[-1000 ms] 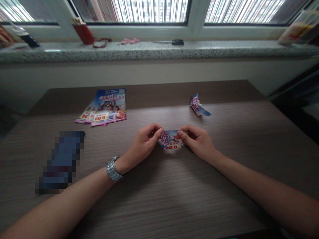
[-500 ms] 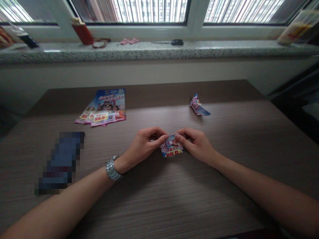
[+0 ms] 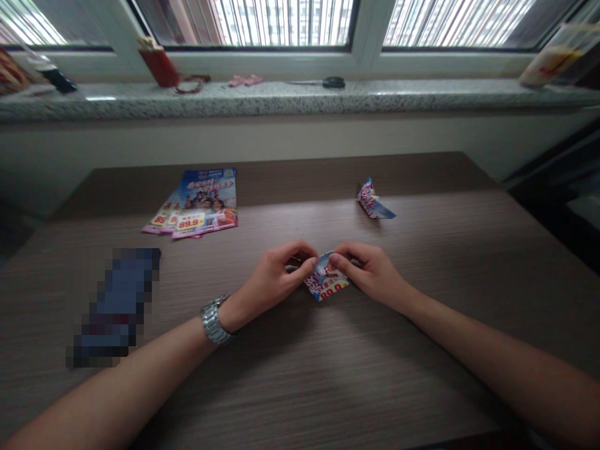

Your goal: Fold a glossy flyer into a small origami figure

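A small folded flyer (image 3: 324, 280), printed in blue, red and yellow with part of a price showing, is held just above the table in front of me. My left hand (image 3: 289, 265) pinches its upper left corner between thumb and fingers. At the upper right edge, my right hand (image 3: 368, 270) grips the same paper, thumb on top. The fingertips behind the paper are hidden. Beyond my right hand lies a folded paper piece (image 3: 375, 201) of the same print, one point standing up and another stretched out to the right.
Several flat flyers (image 3: 209, 203) lie fanned at the table's back left. A pixelated dark object (image 3: 115, 300) is near my left forearm. On the stone windowsill (image 3: 262, 103) stand a red container (image 3: 159, 65), pink pieces (image 3: 245, 80) and a dark-handled tool (image 3: 333, 82).
The folded flyer has turned slightly in my fingers, so its lower corner now points down more sharply. Both hands keep their hold, the left shifting very slightly.
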Action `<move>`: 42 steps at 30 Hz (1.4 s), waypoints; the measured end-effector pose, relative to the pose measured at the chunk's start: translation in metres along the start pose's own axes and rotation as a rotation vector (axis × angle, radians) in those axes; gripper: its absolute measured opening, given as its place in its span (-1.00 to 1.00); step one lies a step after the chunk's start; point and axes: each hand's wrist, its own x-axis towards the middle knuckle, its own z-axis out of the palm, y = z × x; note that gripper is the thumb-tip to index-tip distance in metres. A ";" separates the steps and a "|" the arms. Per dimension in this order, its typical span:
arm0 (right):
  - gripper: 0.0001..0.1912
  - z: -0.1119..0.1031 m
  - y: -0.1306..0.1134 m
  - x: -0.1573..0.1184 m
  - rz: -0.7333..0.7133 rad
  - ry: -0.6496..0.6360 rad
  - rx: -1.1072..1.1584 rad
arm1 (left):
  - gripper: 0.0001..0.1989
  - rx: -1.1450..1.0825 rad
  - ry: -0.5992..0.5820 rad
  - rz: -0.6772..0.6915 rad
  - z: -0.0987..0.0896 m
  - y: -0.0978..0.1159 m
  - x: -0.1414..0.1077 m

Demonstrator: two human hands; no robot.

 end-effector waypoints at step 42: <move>-0.66 0.001 0.005 0.000 0.155 -0.016 0.211 | -0.76 -0.148 0.140 -0.083 -0.006 0.002 0.004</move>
